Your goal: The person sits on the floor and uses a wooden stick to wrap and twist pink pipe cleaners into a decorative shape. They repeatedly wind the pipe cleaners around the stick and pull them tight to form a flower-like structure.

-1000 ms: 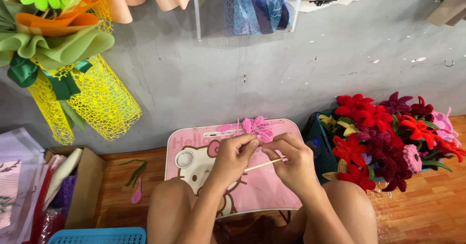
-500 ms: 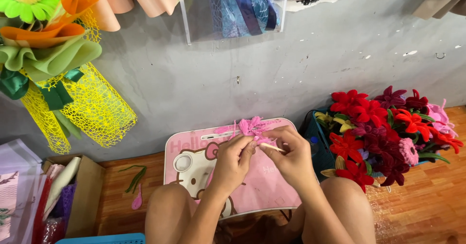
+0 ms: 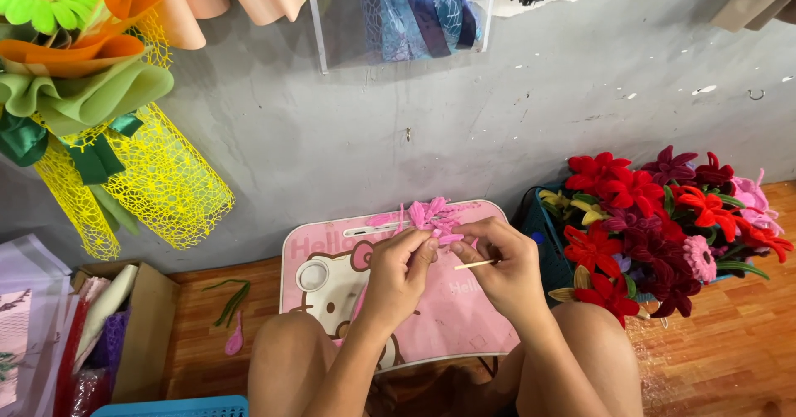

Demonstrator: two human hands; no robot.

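Note:
My left hand (image 3: 400, 273) and my right hand (image 3: 502, 261) meet over a small pink lap table (image 3: 332, 255) with a cartoon cat printed on it. Both pinch a thin wooden stick (image 3: 474, 264) that lies level between the fingertips. A pink fuzzy flower (image 3: 433, 215) made of pipe cleaners sits at the stick's far end, just above my left fingers. My bare knees frame the table on both sides.
A blue basket (image 3: 543, 243) packed with red, maroon and pink fuzzy flowers (image 3: 655, 218) stands at the right. A cardboard box (image 3: 145, 326) with wrapping rolls sits at the left. Green and pink pipe cleaner pieces (image 3: 230, 313) lie on the wooden floor. Yellow mesh wrap (image 3: 157, 185) hangs on the grey wall.
My hands have shifted slightly along the stick and closed in under the pink flower. The flower stays between them above the table.

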